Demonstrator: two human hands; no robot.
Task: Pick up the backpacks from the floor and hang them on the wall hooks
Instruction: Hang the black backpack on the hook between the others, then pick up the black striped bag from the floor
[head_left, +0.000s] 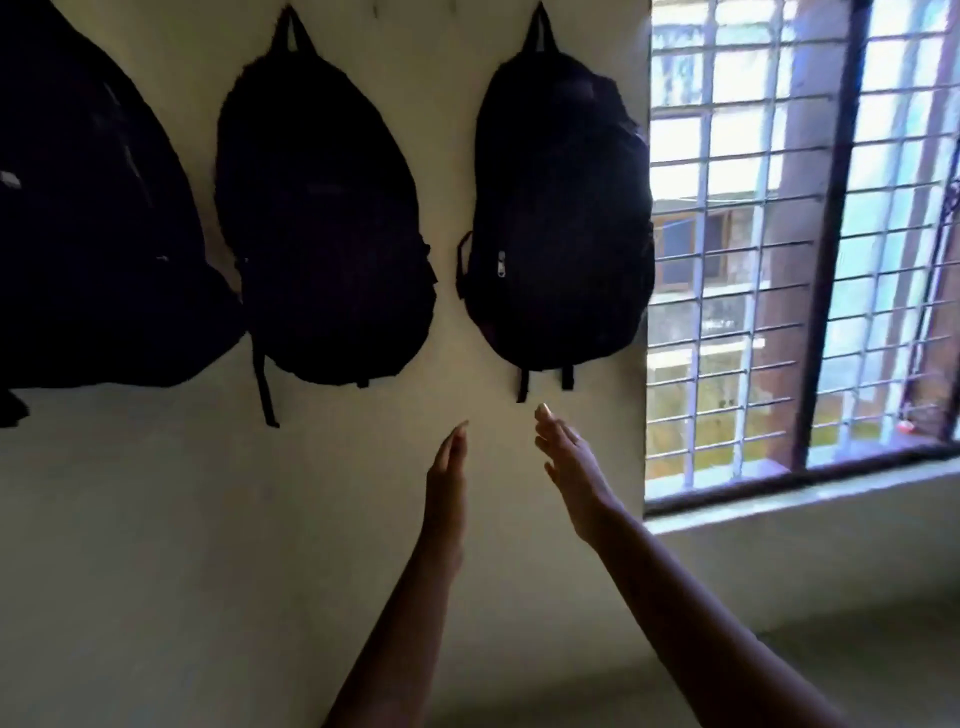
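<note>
Against the pale wall (322, 519) three dark backpacks were seen hanging side by side. At the left edge the largest backpack (88, 234) was cut off by the frame, its lower right bulge touching or overlapping the middle backpack (322, 223). The middle one was hung by its top loop, with a loose strap trailing down below its base. Well apart from it, nearest the window, the right backpack (558, 218) was suspended by its own top loop (the hooks themselves were lost at the top edge and could not be made out), and a small pale zipper pull was visible on its front. Two short strap ends were left dangling under it.

Below that backpack both bare arms were raised toward the wall. The left hand (448, 467) was held edge-on with fingers straight and together, released and grasping nothing. The right hand (571, 462) was likewise spread loosely and empty, its fingertips just beneath the dangling strap ends, apart from them. To the right a barred window (800, 234) was brightly lit, with a sill beneath it.
</note>
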